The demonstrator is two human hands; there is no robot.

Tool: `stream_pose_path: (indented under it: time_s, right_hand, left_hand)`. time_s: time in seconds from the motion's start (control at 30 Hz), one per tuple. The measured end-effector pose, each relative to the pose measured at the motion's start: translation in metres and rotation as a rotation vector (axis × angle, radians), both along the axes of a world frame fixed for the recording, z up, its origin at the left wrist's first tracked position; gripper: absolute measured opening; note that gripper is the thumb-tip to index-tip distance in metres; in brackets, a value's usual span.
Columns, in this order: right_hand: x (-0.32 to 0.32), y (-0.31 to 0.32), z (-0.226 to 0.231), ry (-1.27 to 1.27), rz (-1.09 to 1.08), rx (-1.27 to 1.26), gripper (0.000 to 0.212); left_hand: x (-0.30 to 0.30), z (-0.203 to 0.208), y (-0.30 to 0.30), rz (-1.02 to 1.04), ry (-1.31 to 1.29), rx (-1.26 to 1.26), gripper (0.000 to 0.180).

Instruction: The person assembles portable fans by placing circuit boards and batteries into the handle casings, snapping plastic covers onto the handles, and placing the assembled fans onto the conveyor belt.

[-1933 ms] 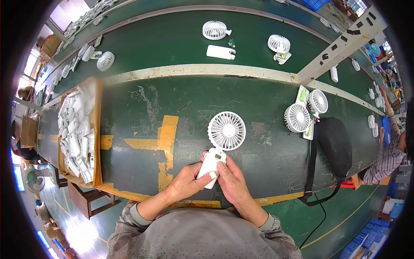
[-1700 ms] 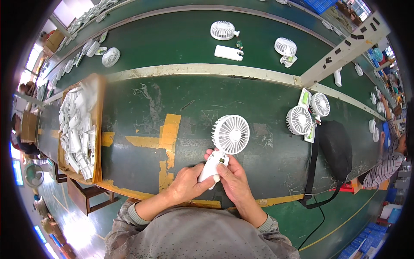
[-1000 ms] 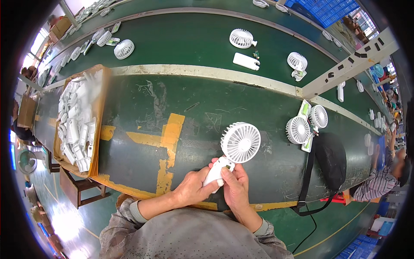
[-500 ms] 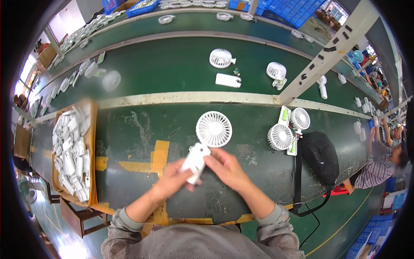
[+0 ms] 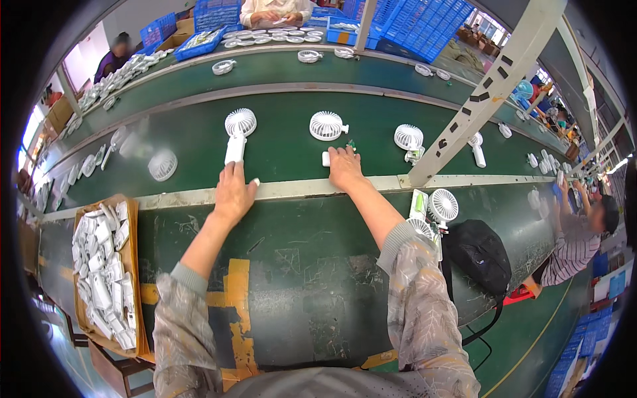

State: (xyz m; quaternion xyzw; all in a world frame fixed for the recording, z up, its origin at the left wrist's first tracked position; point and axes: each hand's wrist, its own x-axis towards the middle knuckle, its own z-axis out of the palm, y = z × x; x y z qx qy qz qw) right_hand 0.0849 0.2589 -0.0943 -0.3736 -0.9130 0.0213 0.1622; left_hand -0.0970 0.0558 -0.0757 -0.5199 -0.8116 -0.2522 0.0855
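Note:
On the green belt beyond the rail lies a white handheld fan, its handle towards me. My left hand is at the lower end of that handle, fingers stretched out and thumb apart. Farther right, my right hand reaches over the rail and closes over a white handle shell; most of the shell is hidden under the fingers. A small green circuit piece shows just past the fingertips. Above it rests a round white fan head.
A cardboard box of white handle shells stands at left. At right are white fans and a black bag. A slanted metal post rises beyond the rail. Other people work across the belt and at far right.
Both hands have moved forward from the bench to the belt. The fan that was at the bench now lies on the belt by my left hand. My right hand has gone to the handle shell.

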Motion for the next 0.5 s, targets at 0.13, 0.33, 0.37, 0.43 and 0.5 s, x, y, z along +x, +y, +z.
stream_pose_path:
  time_s: [0.13, 0.33, 0.37, 0.43, 0.5]
  right_hand:
    - [0.005, 0.001, 0.015, -0.020, 0.051, -0.031, 0.040]
    - [0.028, -0.085, 0.060, 0.621, 0.369, -0.062, 0.047]
    - [0.035, -0.105, 0.063, 0.686, 0.417, -0.095, 0.047]
    - [0.053, -0.144, 0.067, 0.764, 0.511, -0.123, 0.048]
    - [0.072, -0.185, 0.063, 0.831, 0.508, -0.214, 0.050]
  left_hand:
    - [0.015, 0.002, -0.018, -0.060, -0.092, -0.012, 0.052]
    - [0.032, 0.035, -0.032, -0.102, -0.183, 0.096, 0.046]
    - [0.038, 0.040, -0.033, -0.128, -0.192, 0.135, 0.045]
    - [0.052, 0.048, -0.036, -0.172, -0.210, 0.166, 0.048]
    - [0.066, 0.052, -0.039, -0.227, -0.236, 0.188, 0.051]
